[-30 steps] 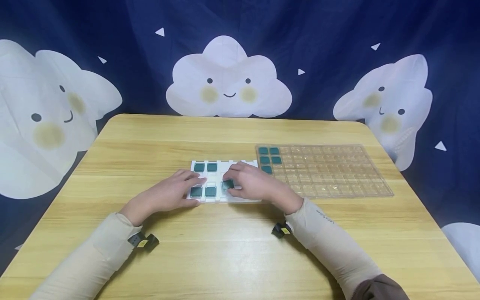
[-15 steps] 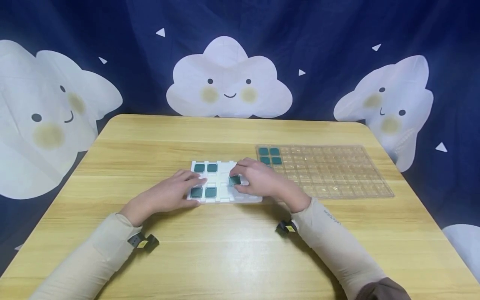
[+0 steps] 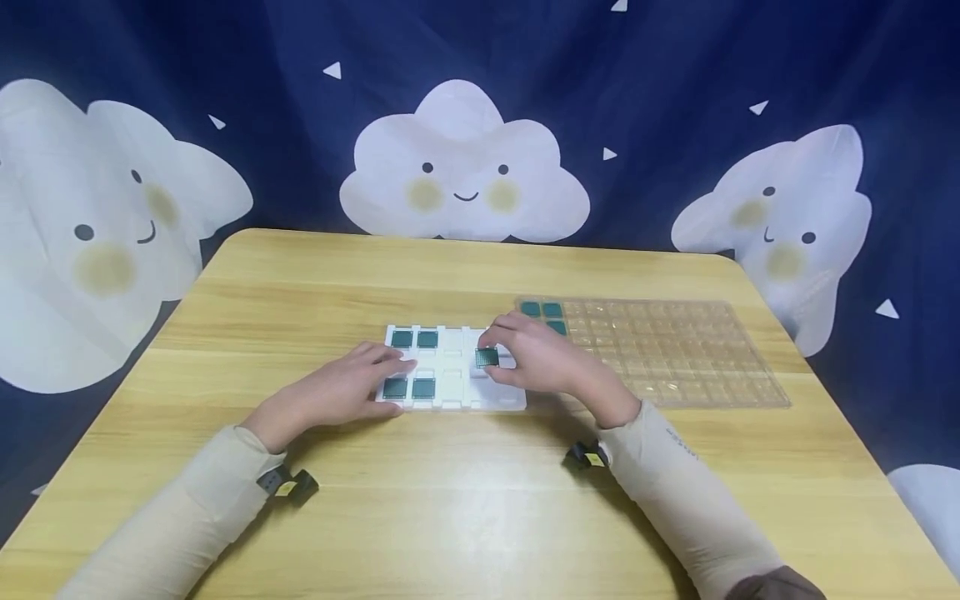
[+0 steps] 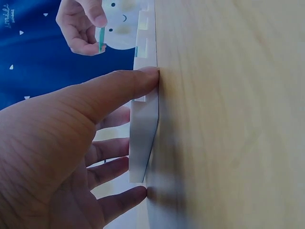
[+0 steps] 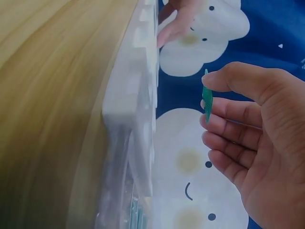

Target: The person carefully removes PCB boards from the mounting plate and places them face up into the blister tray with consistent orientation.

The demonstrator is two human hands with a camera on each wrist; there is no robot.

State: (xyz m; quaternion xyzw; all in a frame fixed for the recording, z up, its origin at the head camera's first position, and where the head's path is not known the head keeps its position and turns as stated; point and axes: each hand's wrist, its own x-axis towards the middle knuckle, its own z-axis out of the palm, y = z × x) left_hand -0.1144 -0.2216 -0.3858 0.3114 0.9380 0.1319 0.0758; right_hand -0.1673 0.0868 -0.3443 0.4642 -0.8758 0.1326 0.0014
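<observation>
Chip [image 3: 487, 357] in right hand [image 3: 542, 354]; backdrop [image 4: 38, 52] reads "smile".

We see a wrinkled cream fabric sleeve [image 3: 176, 512] on the left arm, a matching cream sleeve [image 3: 675, 487] on the right, dark lettering [image 3: 682, 444] along it, dark brown cloth [image 3: 776, 585] at its upper end, black wrist cameras [image 3: 304, 488] with yellow labels [image 3: 285, 489] at both cuffs
</observation>
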